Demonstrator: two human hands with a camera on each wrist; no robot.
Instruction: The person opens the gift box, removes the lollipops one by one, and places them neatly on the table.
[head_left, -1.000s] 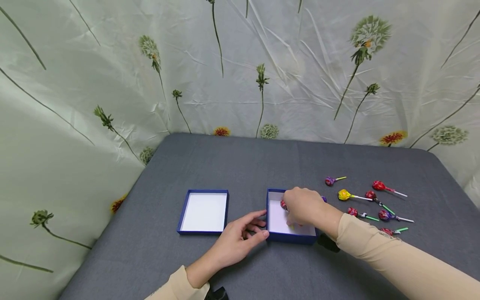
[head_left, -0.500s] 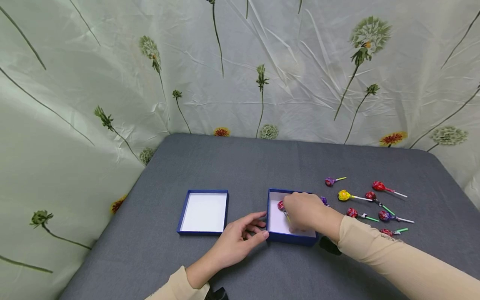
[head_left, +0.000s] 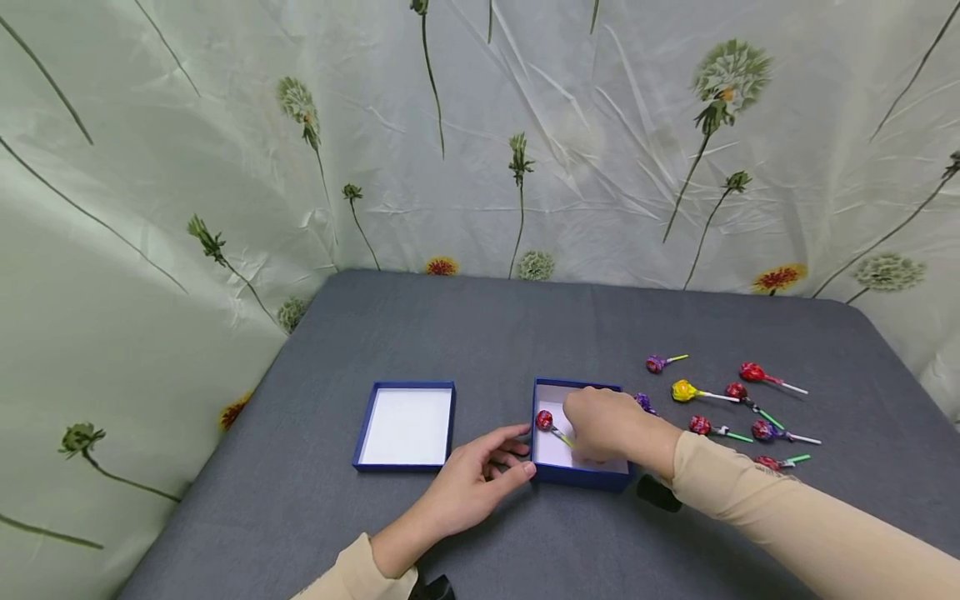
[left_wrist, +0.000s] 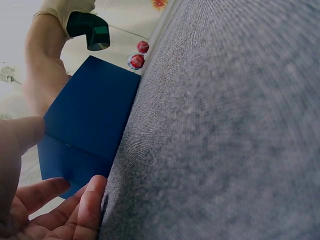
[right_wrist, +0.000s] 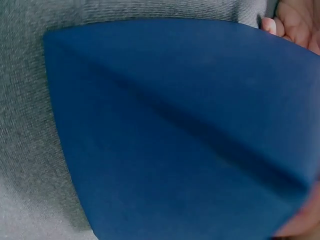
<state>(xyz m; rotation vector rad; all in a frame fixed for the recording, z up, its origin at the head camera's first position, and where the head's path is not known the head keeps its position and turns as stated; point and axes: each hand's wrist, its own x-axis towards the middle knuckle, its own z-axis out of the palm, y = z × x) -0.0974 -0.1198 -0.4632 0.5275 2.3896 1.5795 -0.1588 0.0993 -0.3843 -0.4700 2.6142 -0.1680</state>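
Note:
A shallow blue box (head_left: 581, 475) with a white inside stands before me. In it lies a lollipop (head_left: 544, 421) with a red wrapper, its yellow stick pointing to my right hand (head_left: 611, 423). That hand reaches into the box, its fingers curled down at the stick's end; the fingertips are hidden. My left hand (head_left: 480, 475) rests at the box's left wall, thumb at the near corner and fingers loosely bent along the side. In the left wrist view its fingers (left_wrist: 90, 205) touch the box (left_wrist: 95, 110). The right wrist view shows mostly the box's outer walls (right_wrist: 150, 150).
A matching blue lid (head_left: 403, 425), white side up, lies left of the box. Several wrapped lollipops lie to the right, among them a yellow one (head_left: 684, 391), a red one (head_left: 752, 372) and a purple one (head_left: 656, 364). A flowered curtain (head_left: 450, 167) hangs behind the grey table (head_left: 465, 333).
Inside the box the red lollipop has shifted left and swivelled, so more of its stick shows. My right hand has moved only slightly; the left hand has kept its place.

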